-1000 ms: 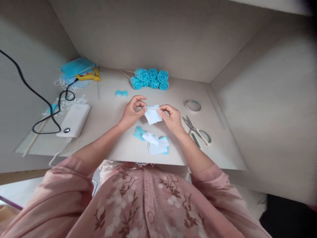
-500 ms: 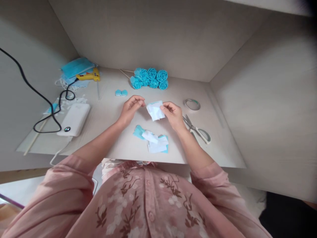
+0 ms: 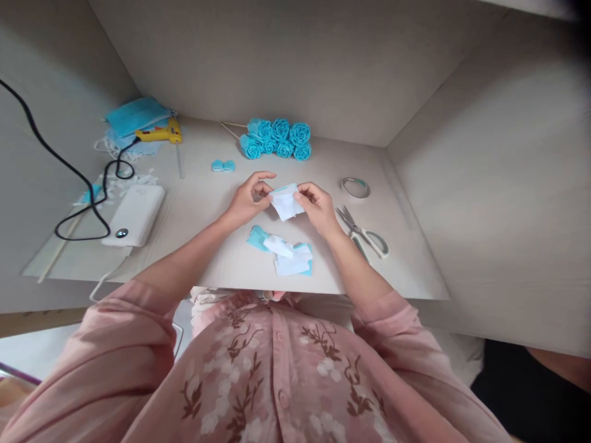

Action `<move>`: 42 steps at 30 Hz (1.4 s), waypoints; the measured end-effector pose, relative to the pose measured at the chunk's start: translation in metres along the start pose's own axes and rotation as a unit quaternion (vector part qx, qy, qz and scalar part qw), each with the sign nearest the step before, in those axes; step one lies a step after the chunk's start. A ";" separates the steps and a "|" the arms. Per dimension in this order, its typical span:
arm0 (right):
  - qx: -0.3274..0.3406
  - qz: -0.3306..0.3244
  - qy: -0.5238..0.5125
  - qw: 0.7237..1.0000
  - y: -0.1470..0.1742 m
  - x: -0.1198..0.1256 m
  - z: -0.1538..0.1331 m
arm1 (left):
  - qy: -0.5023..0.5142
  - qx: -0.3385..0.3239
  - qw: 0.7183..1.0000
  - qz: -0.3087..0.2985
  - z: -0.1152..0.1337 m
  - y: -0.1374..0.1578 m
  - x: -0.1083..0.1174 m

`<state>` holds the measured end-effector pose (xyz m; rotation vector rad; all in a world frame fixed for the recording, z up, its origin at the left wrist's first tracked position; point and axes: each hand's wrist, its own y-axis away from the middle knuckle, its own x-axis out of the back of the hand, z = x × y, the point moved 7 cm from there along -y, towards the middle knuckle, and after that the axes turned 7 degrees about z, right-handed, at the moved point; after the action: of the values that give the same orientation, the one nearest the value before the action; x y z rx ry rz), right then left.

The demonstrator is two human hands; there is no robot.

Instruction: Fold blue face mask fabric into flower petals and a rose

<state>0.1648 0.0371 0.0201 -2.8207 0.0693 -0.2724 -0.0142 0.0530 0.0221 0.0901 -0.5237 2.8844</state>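
Observation:
Between my hands, above the tabletop, is a small white-and-blue square of thin fabric (image 3: 285, 205). My right hand (image 3: 316, 207) pinches its right edge between thumb and fingers. At the opposite edge, my left hand (image 3: 252, 198) grips the upper left corner with thumb and fingertip, its index finger stretched out above. Below them lie more cut pieces of the same fabric (image 3: 293, 261), some white, some blue, overlapping. A small blue bow-shaped piece (image 3: 223, 166) rests beyond my left hand. Scissors (image 3: 363, 232) lie partly open beside my right forearm.
At the back lie several blue fabric roses (image 3: 279, 138) on sticks. A roll of tape (image 3: 355, 187) is on the right. To the left are a yellow glue gun (image 3: 161, 133), blue face masks (image 3: 136, 115), a white power bank (image 3: 135, 215), a black cord (image 3: 83, 175) and white scraps.
My left hand has closed in from beside the fabric square and now grips its left corner. The whole view has shifted slightly.

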 end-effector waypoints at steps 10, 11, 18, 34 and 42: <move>-0.003 -0.056 0.127 0.990 -0.015 0.018 0.030 | 0.049 0.026 0.998 -0.014 -0.020 -0.006 -0.003; 0.019 -0.076 0.183 0.980 -0.015 0.018 0.029 | 0.045 0.026 0.999 -0.004 -0.021 -0.007 -0.001; 0.177 0.009 0.348 0.921 -0.009 0.021 -0.008 | 0.014 0.026 0.999 0.037 -0.020 -0.007 0.004; 0.063 -0.389 0.274 0.877 0.046 -0.037 -0.028 | 0.022 0.091 0.993 -0.069 -0.004 0.014 -0.016; -0.019 -0.353 0.152 0.923 0.027 -0.020 -0.016 | -0.004 0.076 0.988 -0.135 -0.009 0.020 -0.028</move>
<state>0.1411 0.0081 0.0231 -2.6965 -0.8949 -0.8661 0.0090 0.0327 0.0046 0.1818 -0.2678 2.6542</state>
